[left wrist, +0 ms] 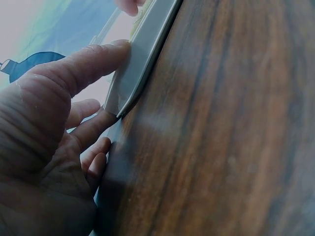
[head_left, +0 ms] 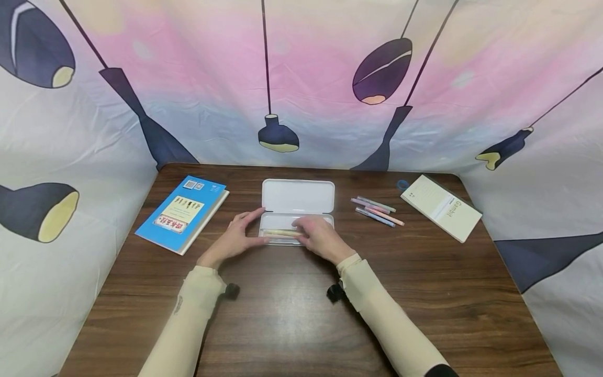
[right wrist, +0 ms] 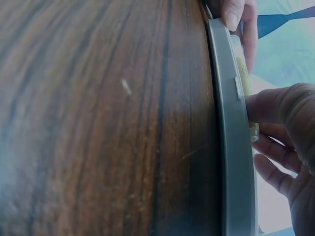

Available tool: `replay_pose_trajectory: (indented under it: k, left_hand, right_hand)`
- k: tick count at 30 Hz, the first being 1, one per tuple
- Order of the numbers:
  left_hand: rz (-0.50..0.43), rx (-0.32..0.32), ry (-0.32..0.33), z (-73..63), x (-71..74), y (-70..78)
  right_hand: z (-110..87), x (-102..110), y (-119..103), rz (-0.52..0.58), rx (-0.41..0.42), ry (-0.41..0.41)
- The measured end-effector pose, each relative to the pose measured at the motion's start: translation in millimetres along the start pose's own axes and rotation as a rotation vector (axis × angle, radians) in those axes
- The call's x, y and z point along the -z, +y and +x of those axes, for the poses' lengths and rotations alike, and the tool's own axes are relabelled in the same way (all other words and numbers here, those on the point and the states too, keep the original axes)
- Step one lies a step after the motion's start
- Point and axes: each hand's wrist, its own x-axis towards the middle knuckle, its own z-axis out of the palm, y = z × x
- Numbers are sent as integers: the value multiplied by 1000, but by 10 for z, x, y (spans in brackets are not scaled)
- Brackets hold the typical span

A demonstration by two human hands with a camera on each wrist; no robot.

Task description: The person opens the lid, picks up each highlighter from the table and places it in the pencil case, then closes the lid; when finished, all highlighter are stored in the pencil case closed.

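Note:
A white pencil case [head_left: 298, 197] lies with its lid folded back, mid-table in the head view. My left hand [head_left: 235, 236] grips its left end, thumb on the front corner and fingers along the side. Inside the front tray lies a yellowish pen [head_left: 279, 232], parallel to the near wall. My right hand [head_left: 322, 239] reaches over the tray and pinches this pen near its right end. In the right wrist view, the thumb presses against the pen [right wrist: 244, 73] just behind the case's front wall [right wrist: 231, 123]. The right hand covers part of the tray.
Several coloured pens [head_left: 377, 210] lie in a loose group right of the case. Beyond them are a cream notepad [head_left: 440, 208] and a small blue ring [head_left: 402, 185]. A blue book [head_left: 181, 214] lies at the left. A printed curtain [head_left: 311, 78] hangs behind the wooden table [head_left: 282, 324].

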Motion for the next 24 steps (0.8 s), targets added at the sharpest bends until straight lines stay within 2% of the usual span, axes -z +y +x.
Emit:
replay_pose_trajectory:
  k: [6, 16, 24]
  left_hand:
    - [-15, 5, 0, -2, -4, 15]
    - [-23, 13, 3, -9, 9, 30]
    - [-18, 15, 3, -6, 10, 26]
  right_hand:
    - [-6, -22, 20, 27, -17, -8]
    - [-17, 41, 142, 102, -183, 12]
    - [39, 65, 215, 90, -179, 18]
